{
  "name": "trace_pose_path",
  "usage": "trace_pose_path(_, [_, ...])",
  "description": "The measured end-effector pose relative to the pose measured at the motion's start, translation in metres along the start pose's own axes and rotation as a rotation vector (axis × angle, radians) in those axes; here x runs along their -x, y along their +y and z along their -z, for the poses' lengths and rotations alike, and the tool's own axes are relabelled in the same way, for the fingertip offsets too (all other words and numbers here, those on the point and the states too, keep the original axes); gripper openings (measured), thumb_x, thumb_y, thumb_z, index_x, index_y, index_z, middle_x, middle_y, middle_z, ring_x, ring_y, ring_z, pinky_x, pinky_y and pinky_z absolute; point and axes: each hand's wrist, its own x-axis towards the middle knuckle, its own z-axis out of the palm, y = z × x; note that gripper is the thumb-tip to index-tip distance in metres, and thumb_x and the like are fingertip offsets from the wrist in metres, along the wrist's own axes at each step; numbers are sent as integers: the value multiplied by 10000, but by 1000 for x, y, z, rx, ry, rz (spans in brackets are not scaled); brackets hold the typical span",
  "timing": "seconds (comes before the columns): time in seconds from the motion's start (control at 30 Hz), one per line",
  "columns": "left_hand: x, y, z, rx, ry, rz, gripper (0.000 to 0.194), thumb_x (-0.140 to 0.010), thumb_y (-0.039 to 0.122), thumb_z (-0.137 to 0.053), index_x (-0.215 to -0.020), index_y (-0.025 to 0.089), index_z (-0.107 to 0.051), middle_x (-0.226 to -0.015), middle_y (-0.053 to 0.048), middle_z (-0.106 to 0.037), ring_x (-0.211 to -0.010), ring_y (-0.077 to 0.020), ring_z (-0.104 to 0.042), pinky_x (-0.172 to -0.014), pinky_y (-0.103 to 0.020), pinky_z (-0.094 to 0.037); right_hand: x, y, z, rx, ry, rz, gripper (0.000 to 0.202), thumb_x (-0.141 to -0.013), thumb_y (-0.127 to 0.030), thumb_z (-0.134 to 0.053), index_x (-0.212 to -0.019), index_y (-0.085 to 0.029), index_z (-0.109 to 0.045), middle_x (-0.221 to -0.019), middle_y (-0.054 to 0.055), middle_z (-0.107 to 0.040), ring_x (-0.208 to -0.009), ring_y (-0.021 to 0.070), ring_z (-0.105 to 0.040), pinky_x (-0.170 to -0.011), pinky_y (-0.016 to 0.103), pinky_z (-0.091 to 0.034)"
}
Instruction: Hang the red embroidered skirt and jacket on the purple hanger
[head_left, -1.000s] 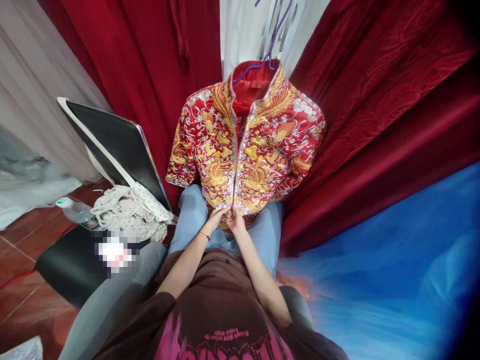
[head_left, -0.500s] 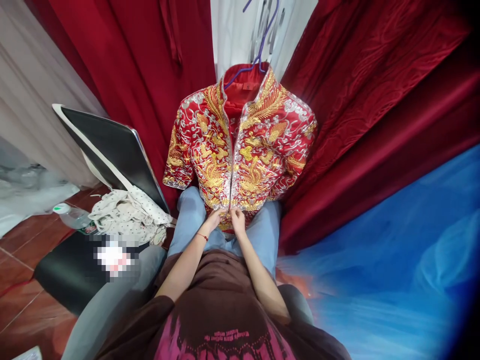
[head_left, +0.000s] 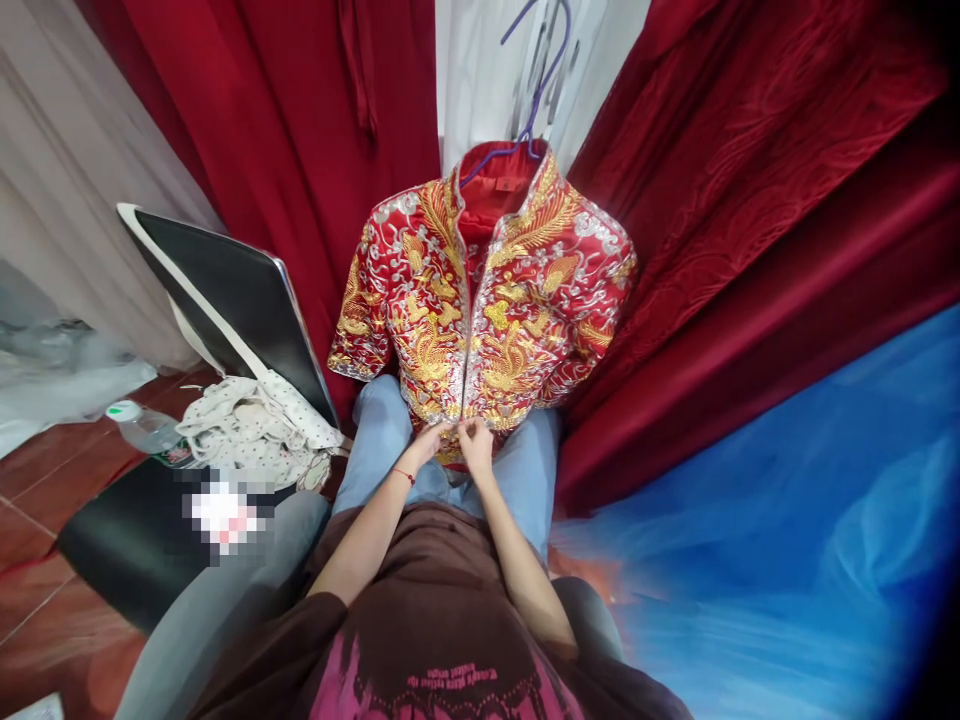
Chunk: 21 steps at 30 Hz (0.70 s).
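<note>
A red short-sleeved jacket (head_left: 510, 330) with gold and silver embroidery and a stand-up collar hangs on a purple wire hanger (head_left: 541, 85). Its lower part rests over my jeans-clad lap. The front edges stand apart at the collar and come close together toward the hem. At the bottom of this front opening, my left hand (head_left: 429, 443) pinches the left edge, a red string bracelet on its wrist. Right beside it, my right hand (head_left: 476, 445) is closed on the other edge. The small fastening between my fingertips is too hidden to make out.
To the left stands a black chair (head_left: 225, 275) carrying a dotted cream cloth bag (head_left: 247, 425). A plastic bottle (head_left: 146, 430) lies by the bag. Dark red curtains (head_left: 750, 200) hang behind and to the right, with blue sheer fabric (head_left: 787, 470) spread at the right.
The view has shifted slightly, so the jacket's collar and hanger appear a little lower and further right. Both hands stay at the hem, with the right fingers slightly more bent.
</note>
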Motion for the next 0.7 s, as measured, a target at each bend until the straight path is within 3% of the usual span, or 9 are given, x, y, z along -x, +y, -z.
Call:
trace_pose_path(0.2, [-2,-3,-1,-20,8,5,236,-605,220,-806,-798,135,-702,-834,-57,-745,-879,-188,-670,-823,-284,-491,7,-21,2,140,28,-90,51,-797,-178,-575,-770,-210,-546,-847,43,-650,-793,175,-596,-718,263,-393])
trace_pose_path(0.33, [-2,-3,-1,-43,14,-4,221,-605,207,-793,-794,134,-705,-862,-68,-749,-872,-184,-672,-810,-285,-498,-5,-28,6,-63,-123,-311,172,-792,-154,-565,-634,-207,-520,-574,3,-570,-562,144,-528,-574,248,-368])
trace_pose_path(0.43, [-1,-1,-3,-62,24,-25,278,-601,199,-792,-863,132,-727,-911,-76,-757,-870,-182,-679,-779,-271,-493,-22,-31,6,-162,-201,-373,285,-781,-158,-546,-512,-211,-468,-429,-26,-476,-409,102,-405,-474,236,-316])
trace_pose_path(0.53, [-2,4,-4,-68,50,-57,307,-632,247,-789,-914,140,-734,-953,-85,-762,-877,-184,-687,-742,-257,-488,-34,-37,-2,-256,-201,-399,304,-753,-151,-554,-478,-213,-440,-387,-42,-447,-366,74,-339,-431,219,-278])
trace_pose_path(0.7, [-1,13,-2,-80,120,-88,264,-624,241,-811,-849,133,-722,-863,-73,-754,-836,-173,-683,-746,-248,-479,-34,-43,-16,-334,-169,-414,292,-715,-125,-573,-474,-219,-437,-359,-44,-443,-355,77,-367,-405,208,-276])
